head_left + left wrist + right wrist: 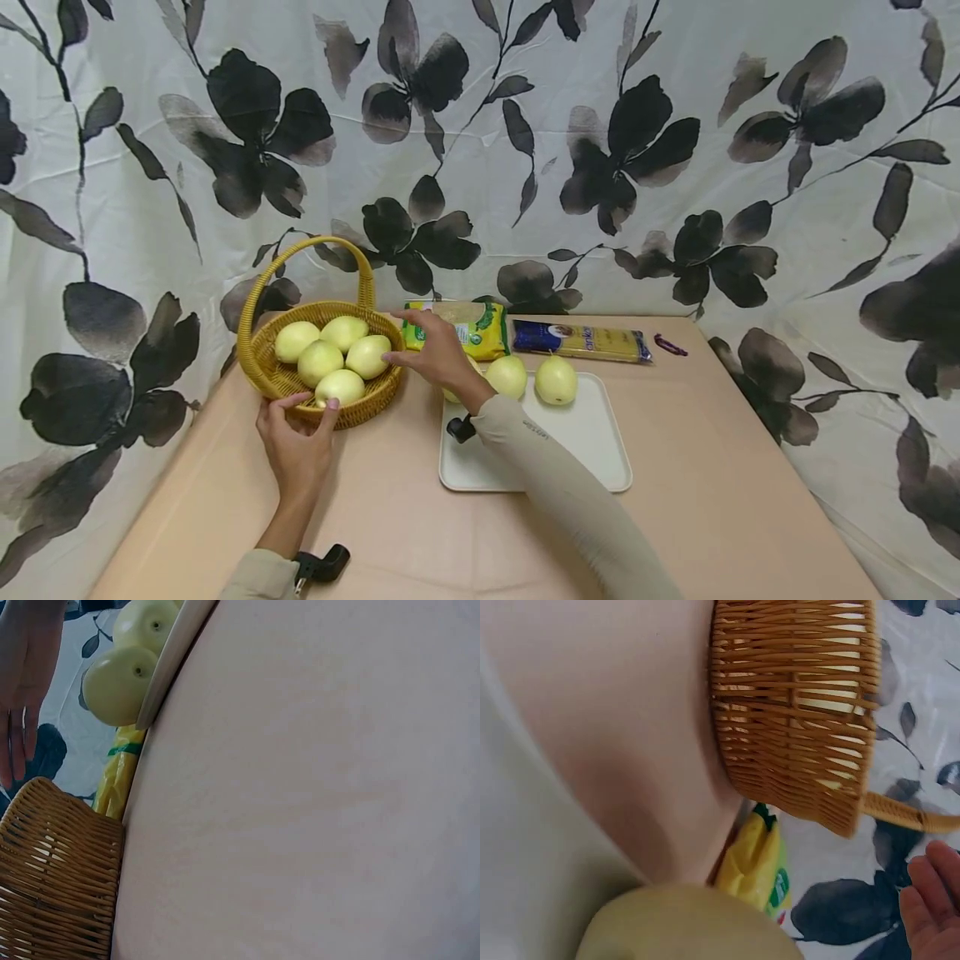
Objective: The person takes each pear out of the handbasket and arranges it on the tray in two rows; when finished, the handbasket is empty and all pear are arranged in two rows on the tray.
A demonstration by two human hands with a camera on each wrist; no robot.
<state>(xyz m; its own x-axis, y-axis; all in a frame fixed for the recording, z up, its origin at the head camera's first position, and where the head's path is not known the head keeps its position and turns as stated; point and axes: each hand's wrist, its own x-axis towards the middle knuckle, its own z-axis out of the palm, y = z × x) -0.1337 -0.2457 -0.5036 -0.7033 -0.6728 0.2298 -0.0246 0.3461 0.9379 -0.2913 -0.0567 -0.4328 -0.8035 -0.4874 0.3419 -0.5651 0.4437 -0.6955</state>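
Observation:
A woven wicker basket with a tall handle stands at the table's left, with several pale green, apple-like round fruits in it. At its front rim is my left hand, thumb and forefinger spread apart, fingertips right at the rim. My right hand reaches to the basket's right rim, its thumb right beside a fruit. The right wrist view shows straight right-hand fingers near the handle. A white tray lies right of the basket, bearing more pale green fruits, one partly hidden behind my right hand.
Behind the tray lie a yellow and green packet and a blue-ended pack of pasta. A small dark purple item lies at the far right. A flower-patterned cloth hangs behind the table.

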